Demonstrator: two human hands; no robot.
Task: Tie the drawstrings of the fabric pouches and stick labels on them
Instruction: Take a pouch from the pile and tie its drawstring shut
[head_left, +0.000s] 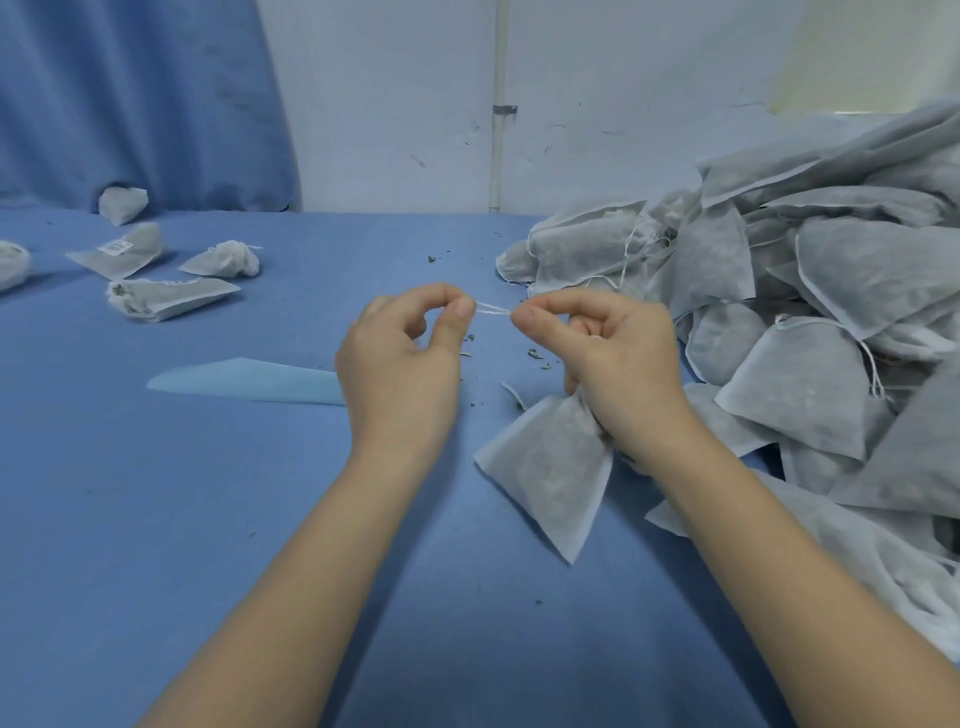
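So the person is sitting at a table covered in a plain blue cloth (208, 519), working on one small grey-white non-woven fabric pouch (550, 467), which I'll use as my landmark. It's hanging from the right hand (618, 374), bottom corner drooping toward the cloth. The lower fingers of that hand are curling around the pouch's gathered neck, while thumb and forefinger are pinching the thin white drawstring (493, 310) just above the pouch. The left hand (400, 374), up and to the left of the pouch, is pinching the other end of that string between thumb and forefinger, other fingers loosely curled, so the string is running short and fairly taut between the two hands.

Right of the pouch, a big heap of matching untied pouches (810, 312) is piling up against the wall. Far off to its upper left, a few finished pouches (171, 270) are lying scattered, one showing a white label (116, 247). Left of the pouch, partly behind the left wrist, a pale blue pointed strip (244, 382) is lying flat. Dark crumbs (535, 355) are sitting just above it.
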